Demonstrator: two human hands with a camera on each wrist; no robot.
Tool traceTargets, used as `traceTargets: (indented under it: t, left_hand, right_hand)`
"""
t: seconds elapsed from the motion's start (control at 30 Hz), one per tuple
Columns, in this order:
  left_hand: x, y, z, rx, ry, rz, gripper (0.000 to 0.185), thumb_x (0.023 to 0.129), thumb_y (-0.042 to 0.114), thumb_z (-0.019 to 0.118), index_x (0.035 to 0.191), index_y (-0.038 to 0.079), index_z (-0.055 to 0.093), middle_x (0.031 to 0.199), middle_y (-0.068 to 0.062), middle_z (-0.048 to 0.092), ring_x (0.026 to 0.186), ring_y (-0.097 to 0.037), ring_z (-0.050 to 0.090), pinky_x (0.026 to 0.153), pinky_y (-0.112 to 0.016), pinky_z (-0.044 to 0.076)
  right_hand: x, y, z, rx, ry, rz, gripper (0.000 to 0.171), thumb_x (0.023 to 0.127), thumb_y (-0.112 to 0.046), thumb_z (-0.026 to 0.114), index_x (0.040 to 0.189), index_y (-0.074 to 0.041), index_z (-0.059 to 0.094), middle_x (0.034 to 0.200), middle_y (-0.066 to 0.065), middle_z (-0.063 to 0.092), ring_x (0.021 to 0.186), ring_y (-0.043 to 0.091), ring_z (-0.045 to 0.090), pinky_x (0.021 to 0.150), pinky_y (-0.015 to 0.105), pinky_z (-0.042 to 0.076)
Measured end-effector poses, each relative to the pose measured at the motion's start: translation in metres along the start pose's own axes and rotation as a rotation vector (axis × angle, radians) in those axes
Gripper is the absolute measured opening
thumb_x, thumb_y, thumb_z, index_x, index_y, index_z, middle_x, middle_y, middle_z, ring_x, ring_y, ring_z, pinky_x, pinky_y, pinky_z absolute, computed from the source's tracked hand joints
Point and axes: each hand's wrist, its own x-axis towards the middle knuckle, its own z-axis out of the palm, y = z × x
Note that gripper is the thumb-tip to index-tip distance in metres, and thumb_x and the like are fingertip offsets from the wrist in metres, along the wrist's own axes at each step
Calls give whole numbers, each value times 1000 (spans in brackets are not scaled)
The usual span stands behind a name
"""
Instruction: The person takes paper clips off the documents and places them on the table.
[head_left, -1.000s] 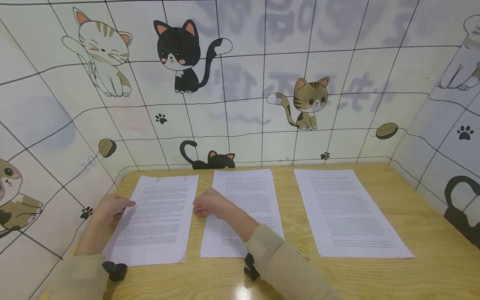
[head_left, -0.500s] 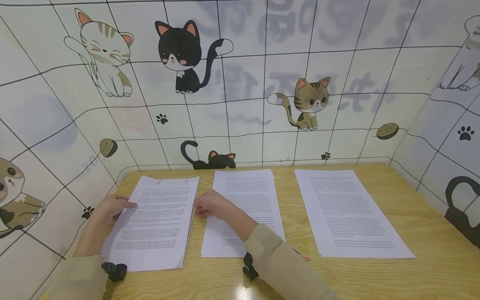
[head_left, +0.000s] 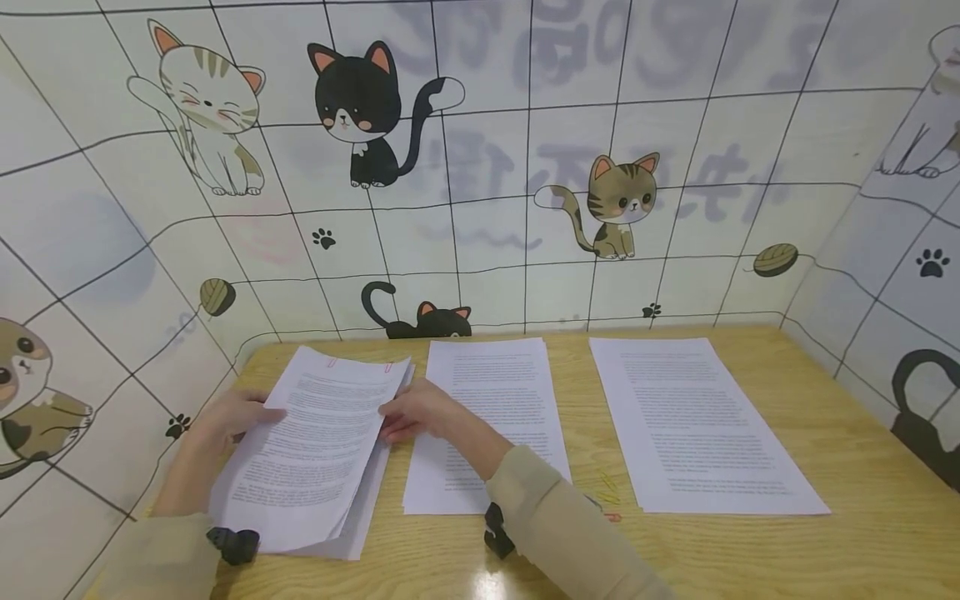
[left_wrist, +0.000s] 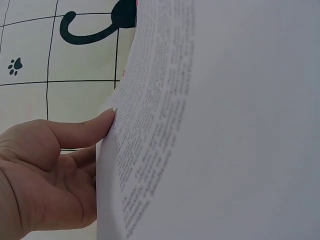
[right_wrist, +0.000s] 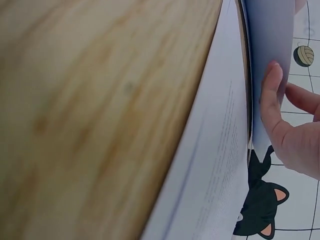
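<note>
Head view shows the left hand (head_left: 225, 421) and right hand (head_left: 416, 412), fingers curled, gripping the clipped paper stack (head_left: 315, 450) by its side edges above the tabletop (head_left: 862, 467).

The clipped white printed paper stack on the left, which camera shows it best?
The head view: the clipped white printed paper stack shows whole, held by both hands. The left wrist view shows only a blurred close page; the right wrist view only its edge.
</note>
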Motion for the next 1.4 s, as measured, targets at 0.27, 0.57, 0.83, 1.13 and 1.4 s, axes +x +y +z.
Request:
traceTargets:
  t: [0.27, 0.57, 0.83, 1.13, 1.4]
  left_hand:
    - [2, -5, -1, -80, -1, 21, 61, 98, 17, 66, 144, -11, 36, 110, -18, 65, 90, -26, 65, 74, -37, 53]
    - [-8, -5, -11, -70, 19, 92, 63, 102, 28, 61, 147, -9, 35, 114, -13, 66, 102, -31, 62, 85, -44, 45]
    - [-17, 2, -9, -111, 90, 168, 63, 105, 26, 58, 149, -9, 31, 132, -24, 56, 98, -23, 64, 77, -33, 53]
    - [-24, 17, -5, -267, 104, 200, 75, 103, 24, 61, 159, 1, 16, 126, -17, 56, 87, -16, 69, 73, -34, 57]
    - [-35, 35, 1, -259, 80, 206, 69, 102, 28, 62, 153, -6, 31, 113, -8, 61, 87, -15, 68, 74, -32, 58]
  right_hand:
    - [-3, -4, -1, -35, 36, -35, 11, 93, 7, 64, 102, 4, 59, 80, 17, 67, 65, 23, 68, 69, 35, 60]
    - [-10, -10, -2, -257, 182, -131, 6, 90, 3, 68, 95, 2, 65, 87, 7, 62, 66, 16, 57, 65, 27, 54]
    - [-15, -16, -10, -201, 147, -158, 22, 94, 1, 65, 114, 5, 58, 85, 9, 65, 67, 19, 62, 72, 32, 57]
    - [-29, -20, -25, -82, 30, -195, 37, 97, -7, 64, 130, 7, 53, 92, 23, 71, 57, 16, 61, 59, 25, 54]
    - [-36, -17, -33, -146, -70, -225, 16, 98, -9, 65, 110, 1, 67, 76, 9, 69, 61, 17, 64, 58, 24, 52]
